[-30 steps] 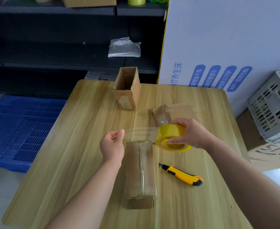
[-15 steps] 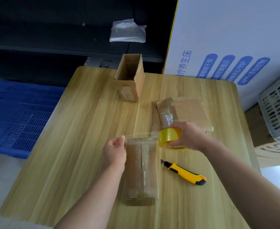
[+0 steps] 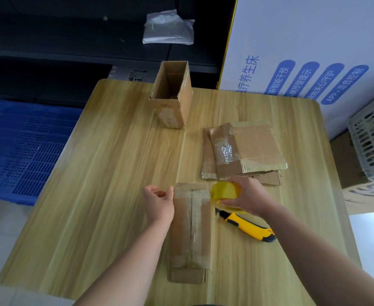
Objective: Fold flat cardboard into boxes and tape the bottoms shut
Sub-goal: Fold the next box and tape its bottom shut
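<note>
Box (image 3: 190,226) is lying flat on the table (image 3: 115,173), seam up, right between both hands. Left hand (image 3: 159,202) touches its far left corner, thumb and finger pinched on the end of a clear tape strip (image 3: 192,187) (faint, barely shows) running over the box's far end. Right hand (image 3: 247,197) is just off the far right corner, fingers wrapped round the yellow tape roll (image 3: 225,192). Utility knife (image 3: 247,226) lies beside the box.

Two hands (image 3: 159,204) (image 3: 250,195), two folded boxes (image 3: 172,102) (image 3: 191,228), one tape roll (image 3: 225,191), one utility knife (image 3: 247,227), one stack of flat cardboard (image 3: 256,146).
</note>
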Tool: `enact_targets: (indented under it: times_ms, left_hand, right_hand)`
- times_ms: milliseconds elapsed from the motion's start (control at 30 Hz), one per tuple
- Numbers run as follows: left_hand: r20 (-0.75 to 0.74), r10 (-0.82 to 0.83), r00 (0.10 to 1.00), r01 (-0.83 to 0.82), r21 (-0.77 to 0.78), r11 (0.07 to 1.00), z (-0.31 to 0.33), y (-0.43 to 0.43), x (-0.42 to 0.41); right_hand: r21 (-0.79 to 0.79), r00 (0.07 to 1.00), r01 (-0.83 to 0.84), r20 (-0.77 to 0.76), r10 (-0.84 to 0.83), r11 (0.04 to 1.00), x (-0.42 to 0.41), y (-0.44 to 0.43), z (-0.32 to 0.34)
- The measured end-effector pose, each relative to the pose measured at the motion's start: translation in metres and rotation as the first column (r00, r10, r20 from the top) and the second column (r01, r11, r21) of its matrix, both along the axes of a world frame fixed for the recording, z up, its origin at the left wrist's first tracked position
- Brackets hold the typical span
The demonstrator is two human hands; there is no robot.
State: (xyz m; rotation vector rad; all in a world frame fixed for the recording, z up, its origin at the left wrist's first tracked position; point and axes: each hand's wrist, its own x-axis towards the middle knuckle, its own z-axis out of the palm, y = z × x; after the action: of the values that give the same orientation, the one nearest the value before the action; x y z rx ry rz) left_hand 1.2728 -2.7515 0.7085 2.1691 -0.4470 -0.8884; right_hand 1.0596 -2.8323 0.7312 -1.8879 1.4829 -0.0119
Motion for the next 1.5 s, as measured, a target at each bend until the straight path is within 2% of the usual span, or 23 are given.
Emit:
enact_targets:
  times_ms: [100,200,267,467,567,667,700,867,1100,1200,1267,1333,1400,1500]
  left_hand:
    - [0.068,-0.088,0.994,0.086,0.023,0.996,-0.005,-0.004,0.000]
    - [0.019,-0.039,0.999,0.038,0.050,0.998,-0.010,-0.008,0.003]
    - [0.029,-0.067,0.997,0.066,0.042,0.997,-0.011,-0.007,0.003]
    - [0.215,-0.251,0.944,0.259,-0.009,0.966,0.014,0.007,-0.007]
    - [0.284,-0.451,0.846,0.442,0.099,0.892,0.017,0.007,-0.009]
    - [0.415,-0.644,0.643,0.554,0.329,0.765,0.000,0.003,0.004]
    - [0.425,-0.671,0.607,0.558,0.373,0.741,-0.007,0.003,0.009]
    - [0.420,-0.705,0.572,0.546,0.446,0.709,-0.019,0.001,0.017]
    - [0.333,-0.760,0.559,0.564,0.519,0.642,-0.013,-0.006,0.018]
    - [0.335,-0.791,0.512,0.583,0.542,0.606,-0.012,-0.008,0.023]
    - [0.378,-0.800,0.466,0.619,0.507,0.600,-0.013,-0.005,0.028]
    - [0.474,-0.744,0.470,0.676,0.349,0.650,-0.013,0.004,0.031]
    - [0.542,-0.658,0.523,0.711,0.147,0.687,-0.008,0.015,0.031]
    - [0.673,-0.539,0.506,0.737,-0.013,0.676,-0.001,0.033,0.031]
  right_hand:
    - [-0.023,0.998,0.051,0.048,-0.050,0.998,-0.001,0.007,-0.007]
    - [-0.025,0.996,0.068,0.064,-0.067,0.997,0.000,0.010,-0.008]
    - [-0.029,0.994,0.088,0.071,-0.086,0.996,-0.002,0.013,-0.008]
    - [0.015,0.978,0.196,0.067,-0.196,0.981,-0.001,0.031,-0.015]
    - [0.046,0.983,0.164,0.074,-0.167,0.985,0.016,0.050,-0.017]
    - [0.065,0.976,0.192,0.092,-0.197,0.979,0.033,0.073,-0.021]
    - [0.074,0.972,0.201,0.105,-0.208,0.977,0.034,0.079,-0.022]
    - [0.210,0.924,0.155,0.315,-0.217,0.965,0.027,0.098,-0.031]
    - [0.225,0.933,0.087,0.324,-0.158,0.971,0.021,0.111,-0.048]
    - [0.249,0.921,0.089,0.348,-0.175,0.964,0.024,0.117,-0.049]
    - [0.299,0.898,0.123,0.373,-0.234,0.946,0.024,0.124,-0.049]
    - [0.353,0.872,0.151,0.393,-0.293,0.923,0.024,0.130,-0.049]
    - [0.394,0.855,0.169,0.398,-0.333,0.903,0.024,0.132,-0.049]
    - [0.418,0.843,0.178,0.402,-0.358,0.891,0.023,0.131,-0.047]
